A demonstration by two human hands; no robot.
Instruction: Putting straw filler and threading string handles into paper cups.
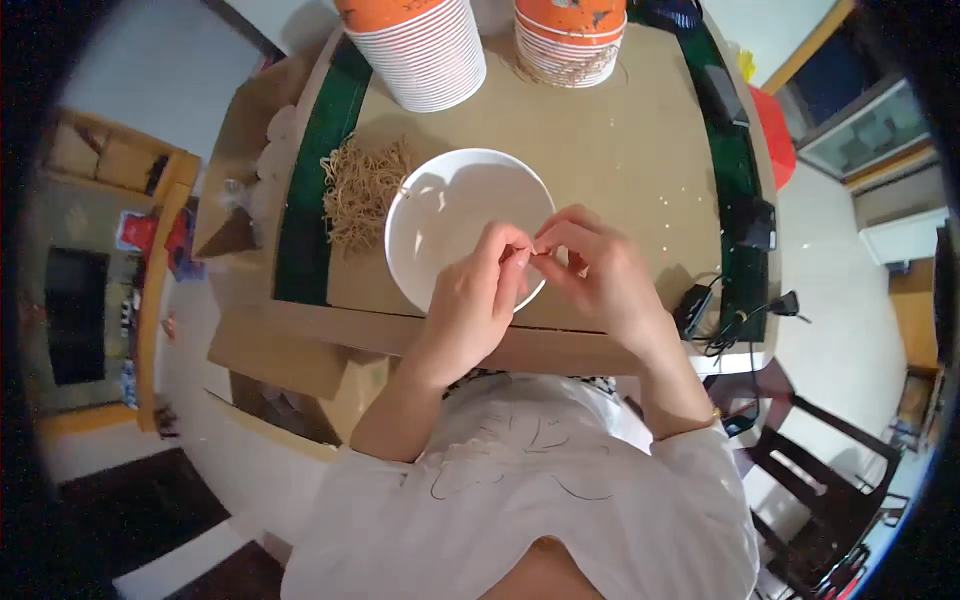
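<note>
Over the right part of a white bowl (pixel 428 215), my left hand (pixel 487 285) and my right hand (pixel 597 270) meet fingertip to fingertip. Both are closed in a pinch. Whatever lies between the fingertips is too small to make out. The inside of the bowl shows white, partly in the shadow of my hands. A loose heap of tan, thin curly strands (pixel 362 190) lies against the bowl's left side.
Two stacks of white paper cups or tubs, a taller stack (pixel 425 60) and a shorter stack (pixel 570 45), stand at the back with orange tops. A black cable with a plug (pixel 740 322) lies at the table's right. A cardboard box (pixel 290 375) is below left; a dark chair (pixel 830 470) stands right.
</note>
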